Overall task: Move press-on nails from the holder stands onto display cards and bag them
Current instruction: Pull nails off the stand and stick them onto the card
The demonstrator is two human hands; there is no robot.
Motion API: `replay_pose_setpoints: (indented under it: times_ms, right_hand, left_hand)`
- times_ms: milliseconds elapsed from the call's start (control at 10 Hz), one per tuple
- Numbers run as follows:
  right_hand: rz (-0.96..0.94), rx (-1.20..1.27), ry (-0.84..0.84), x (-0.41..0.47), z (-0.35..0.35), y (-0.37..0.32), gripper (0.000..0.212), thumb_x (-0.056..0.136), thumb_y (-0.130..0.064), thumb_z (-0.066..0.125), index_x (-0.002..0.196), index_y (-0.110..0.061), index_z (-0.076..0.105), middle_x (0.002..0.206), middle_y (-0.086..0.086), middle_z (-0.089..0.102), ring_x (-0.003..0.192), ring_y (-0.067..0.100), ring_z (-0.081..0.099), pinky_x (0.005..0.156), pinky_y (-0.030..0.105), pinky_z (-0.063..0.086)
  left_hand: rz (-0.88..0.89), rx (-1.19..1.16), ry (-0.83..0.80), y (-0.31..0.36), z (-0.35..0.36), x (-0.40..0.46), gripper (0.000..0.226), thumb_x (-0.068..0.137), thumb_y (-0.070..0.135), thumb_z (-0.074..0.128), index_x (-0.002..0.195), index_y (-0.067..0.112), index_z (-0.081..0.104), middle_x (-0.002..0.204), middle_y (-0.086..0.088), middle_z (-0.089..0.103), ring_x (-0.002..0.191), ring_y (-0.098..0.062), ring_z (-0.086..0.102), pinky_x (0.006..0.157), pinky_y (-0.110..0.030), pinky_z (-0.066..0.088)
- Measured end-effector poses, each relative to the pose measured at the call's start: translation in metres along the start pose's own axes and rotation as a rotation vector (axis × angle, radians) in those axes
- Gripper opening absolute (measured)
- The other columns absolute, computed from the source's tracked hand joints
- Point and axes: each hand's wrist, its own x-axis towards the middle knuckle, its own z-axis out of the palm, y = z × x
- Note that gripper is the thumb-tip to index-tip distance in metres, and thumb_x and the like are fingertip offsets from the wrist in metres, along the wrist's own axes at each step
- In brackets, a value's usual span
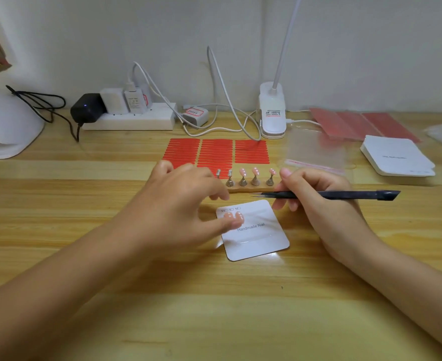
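A white display card [258, 238] printed "Handmade Nail" lies on the wooden desk, with two pink press-on nails [234, 217] stuck near its top left. My left hand [186, 196] hovers over the card's left edge, fingers spread, its thumb tip beside the two nails. Behind the card stands a wooden holder base [251, 189] with several metal stands; three carry pink nails [255, 171], two stand bare [230, 175]. My right hand [316, 194] grips black tweezers [326, 195] pointing left, just above the card.
Red adhesive strip sheets [216, 152] lie behind the holder. A clear bag [316, 152], a stack of white cards [396, 157] and red sheets [363, 123] sit at the right. A power strip [128, 121], a clip lamp [272, 110] and a white nail lamp [4, 126] line the back.
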Motion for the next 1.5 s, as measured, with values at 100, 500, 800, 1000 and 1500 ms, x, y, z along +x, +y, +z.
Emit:
replay_pose_setpoints:
  times_ms: [100, 500, 800, 1000, 1500]
  right_hand:
    - [-0.07, -0.009, -0.002, -0.001, 0.001, -0.002, 0.035, 0.082, -0.043, 0.052, 0.057, -0.024, 0.067, 0.053, -0.008, 0.063, 0.049, -0.001, 0.047, 0.055, 0.007, 0.04]
    - [-0.891, -0.584, -0.294, -0.001, -0.015, 0.004, 0.029, 0.088, -0.028, 0.06, 0.074, -0.007, 0.075, 0.07, 0.0, 0.069, 0.059, 0.017, 0.06, 0.057, 0.028, 0.047]
    - [-1.069, -0.781, -0.384, 0.002, -0.016, 0.004, 0.028, 0.089, -0.021, 0.059, 0.071, -0.007, 0.074, 0.066, 0.004, 0.065, 0.053, 0.026, 0.054, 0.049, 0.034, 0.043]
    - [-1.112, -0.867, -0.388, 0.001, -0.017, 0.004, 0.026, 0.089, -0.02, 0.061, 0.071, -0.006, 0.073, 0.068, 0.005, 0.065, 0.054, 0.026, 0.053, 0.049, 0.035, 0.043]
    - [-1.145, -0.875, -0.373, 0.004, -0.013, 0.005, 0.036, 0.095, -0.017, 0.05, 0.071, 0.001, 0.07, 0.062, 0.009, 0.063, 0.051, 0.026, 0.054, 0.046, 0.034, 0.045]
  left_hand:
    - [-0.007, -0.018, 0.006, -0.001, 0.009, -0.013, 0.057, 0.071, 0.07, 0.035, 0.104, 0.034, 0.065, 0.096, 0.019, 0.052, 0.091, -0.006, 0.047, 0.08, -0.027, 0.019]
    - [0.019, -0.092, 0.011, -0.011, 0.029, -0.012, 0.056, 0.08, 0.059, 0.031, 0.119, 0.033, 0.062, 0.105, 0.013, 0.049, 0.093, -0.005, 0.039, 0.082, -0.026, 0.018]
    - [-0.011, -0.115, 0.031, -0.013, 0.034, -0.012, 0.061, 0.077, 0.061, 0.026, 0.124, 0.037, 0.056, 0.106, 0.018, 0.042, 0.092, 0.002, 0.029, 0.087, -0.025, 0.019]
    - [-0.015, -0.121, 0.032, -0.013, 0.034, -0.012, 0.062, 0.076, 0.062, 0.025, 0.124, 0.038, 0.056, 0.106, 0.018, 0.042, 0.092, 0.002, 0.029, 0.086, -0.023, 0.016]
    - [-0.012, -0.134, 0.035, -0.013, 0.035, -0.012, 0.062, 0.076, 0.062, 0.025, 0.124, 0.038, 0.057, 0.105, 0.019, 0.041, 0.09, 0.004, 0.027, 0.085, -0.022, 0.015]
